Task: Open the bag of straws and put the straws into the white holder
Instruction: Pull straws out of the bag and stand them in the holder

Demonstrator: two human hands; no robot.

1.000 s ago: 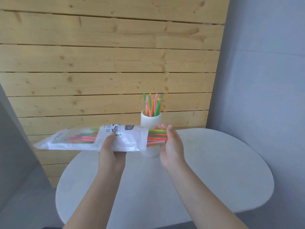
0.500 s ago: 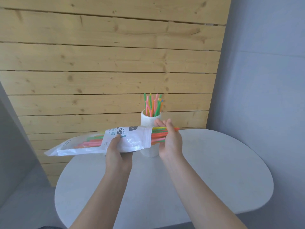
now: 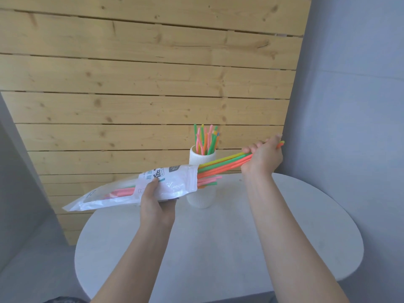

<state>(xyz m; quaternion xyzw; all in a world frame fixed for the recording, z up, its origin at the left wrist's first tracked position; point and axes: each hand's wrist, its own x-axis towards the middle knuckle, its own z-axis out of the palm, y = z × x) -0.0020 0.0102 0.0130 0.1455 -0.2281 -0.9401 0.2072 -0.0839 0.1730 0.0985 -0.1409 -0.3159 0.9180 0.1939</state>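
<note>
My left hand [image 3: 156, 203] grips the white plastic bag of straws [image 3: 122, 191] from below, its open mouth tilted up to the right in front of the holder. Out of that mouth comes a bunch of yellow, green and orange straws [image 3: 225, 164], and my right hand [image 3: 263, 157] is closed around their far ends, up and to the right of the bag. More pink and green straws [image 3: 207, 181] stick a little way out of the bag. The ribbed white holder [image 3: 202, 158] stands on the table behind the bag, with several coloured straws upright in it.
A round white table [image 3: 218, 248] carries the holder near its far edge. A wall of wooden planks [image 3: 142, 84] rises behind it. Grey walls [image 3: 349, 106] close in on the right and left.
My right hand has moved up and to the right, drawing a bunch of straws much further out of the bag. The bag's closed end has dropped lower on the left.
</note>
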